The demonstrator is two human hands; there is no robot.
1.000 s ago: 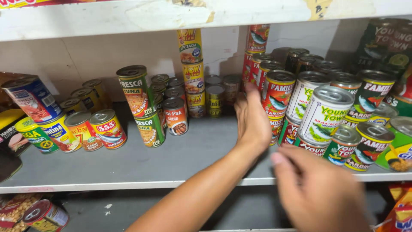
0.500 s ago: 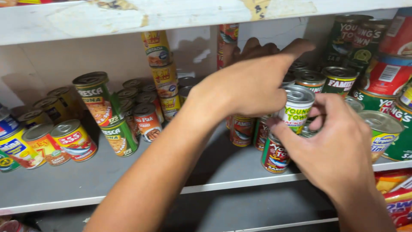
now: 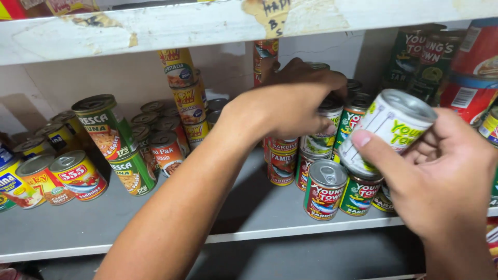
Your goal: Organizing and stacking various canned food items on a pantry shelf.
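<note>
Right hand (image 3: 441, 176) clamped around a white can (image 3: 391, 124), tilted and lifted clear just in front of the stacked cans (image 3: 324, 155) on the grey shelf (image 3: 155, 218), left hand (image 3: 290, 103) curled over the stack's top cans, seemingly steadying them.

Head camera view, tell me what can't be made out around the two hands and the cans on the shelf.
- Head view: the left hand covers the stacked cans it reaches; whether its fingers grip one is hidden.
- The right hand hides the lower part of the white can it holds.
- Cans at the right edge are cut off by the frame.
- The back-row cans sit in shadow, labels unseen.
</note>
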